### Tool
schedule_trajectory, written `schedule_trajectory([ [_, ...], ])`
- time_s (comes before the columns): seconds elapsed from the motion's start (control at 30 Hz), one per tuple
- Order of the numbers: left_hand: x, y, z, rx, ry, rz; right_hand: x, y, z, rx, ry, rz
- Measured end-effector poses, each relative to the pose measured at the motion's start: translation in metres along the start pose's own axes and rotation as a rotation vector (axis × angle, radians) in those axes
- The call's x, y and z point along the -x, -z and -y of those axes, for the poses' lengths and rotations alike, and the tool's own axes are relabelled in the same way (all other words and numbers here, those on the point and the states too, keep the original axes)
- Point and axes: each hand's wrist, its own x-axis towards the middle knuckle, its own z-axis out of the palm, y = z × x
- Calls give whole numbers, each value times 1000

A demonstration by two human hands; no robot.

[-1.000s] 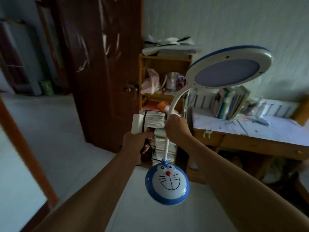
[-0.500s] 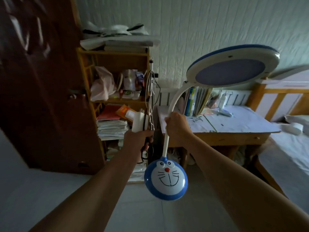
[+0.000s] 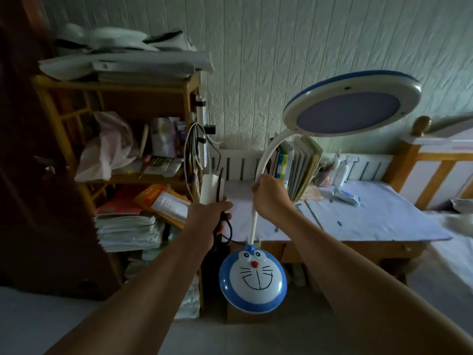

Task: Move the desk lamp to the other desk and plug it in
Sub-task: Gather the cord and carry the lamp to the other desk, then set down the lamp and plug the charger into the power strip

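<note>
The desk lamp [image 3: 256, 216] is held in the air in front of the table [image 3: 358, 221], clear of every surface. It has three parts: a round blue base [image 3: 253, 278] with a white cartoon cat face, red nose and drawn whiskers; a thin white curved neck; and a wide disc head [image 3: 350, 105] with a white rim, a blue top edge and a pale violet diffuser turned toward the camera. The base hangs lowest, below the table edge; the head stands highest, against the white panelled wall [image 3: 281, 47].

The right hand [image 3: 268, 196] grips the neck about halfway up — fingers wrapped and pressed together around it, the forearm reaching in from the lower right. The left hand [image 3: 210, 213] is level with it, just beside it, and is closed around a white block [image 3: 211, 188] and a black cord [image 3: 225, 226], which loops below the fist. Whether the block is the lamp's plug cannot be told.

The table carries a pale blue cover, a row of upright books [image 3: 297, 165] at its back, and small items too blurred to identify. Left of the table stands a wooden shelf [image 3: 189, 103] — stacked papers, a pink plastic bag [image 3: 107, 147] and hanging cables. A wooden bed frame [image 3: 414, 160] adjoins the table on the right.
</note>
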Motion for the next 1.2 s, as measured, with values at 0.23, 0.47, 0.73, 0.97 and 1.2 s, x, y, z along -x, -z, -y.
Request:
schedule_trajectory([
  [0.23,-81,-55,-4,-20,4,-60,-104,6,-34,36,42,36],
  [0.47,-175,-91,-13,-15,-9,-83,-201,-14,-52,36,68,37],
  [0.73,-282,-127,-41,-45,75,-22,-313,-35,-58,14,58,40],
  [0.97,-360,-143,-36,-21,144,-70,-393,-60,-71,21,63,77],
  [1.2,-424,-147,-13,40,140,-223,-459,-97,-88,-38,73,139],
])
